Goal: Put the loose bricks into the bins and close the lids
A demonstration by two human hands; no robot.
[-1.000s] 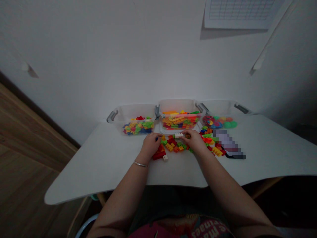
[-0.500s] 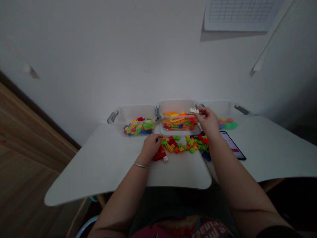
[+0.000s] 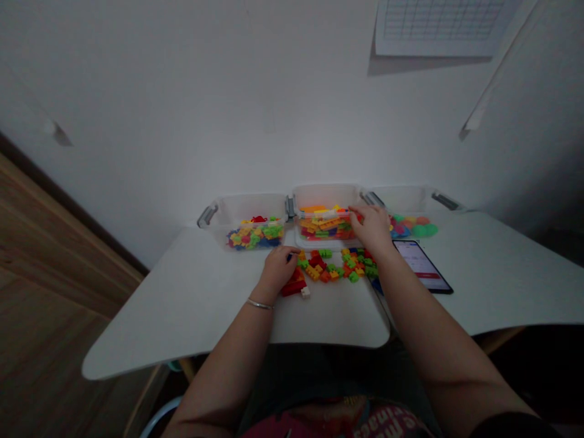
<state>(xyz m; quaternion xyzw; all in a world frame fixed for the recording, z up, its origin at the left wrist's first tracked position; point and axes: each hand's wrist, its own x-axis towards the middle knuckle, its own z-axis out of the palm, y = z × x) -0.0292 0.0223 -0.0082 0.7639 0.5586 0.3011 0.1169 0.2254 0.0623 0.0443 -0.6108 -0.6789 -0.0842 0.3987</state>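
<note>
My right hand [image 3: 371, 228] is at the front right of the middle clear bin [image 3: 331, 243], its thumb and index finger apart with nothing visible between them. A white studded brick [image 3: 326, 214] shows among the orange, yellow and green pieces in that bin. On the table, my left hand [image 3: 277, 266] has its fingers curled beside the loose bricks [image 3: 314, 271]; a dark blue bit shows at its fingertips, too small to name. Just by this hand lie a red brick piece [image 3: 294, 285] and a small white brick [image 3: 305, 292].
A left clear bin [image 3: 219, 234] holds multicoloured pieces. Behind my right hand stands another clear bin [image 3: 404, 198] with rounded coloured pieces. A phone or tablet [image 3: 424, 267] lies to the right of my right forearm. The wall [image 3: 274, 121] rises behind the bins.
My right hand has moved down and left to the middle bin and let go of the white brick, which now appears inside. My left hand stays in place.
</note>
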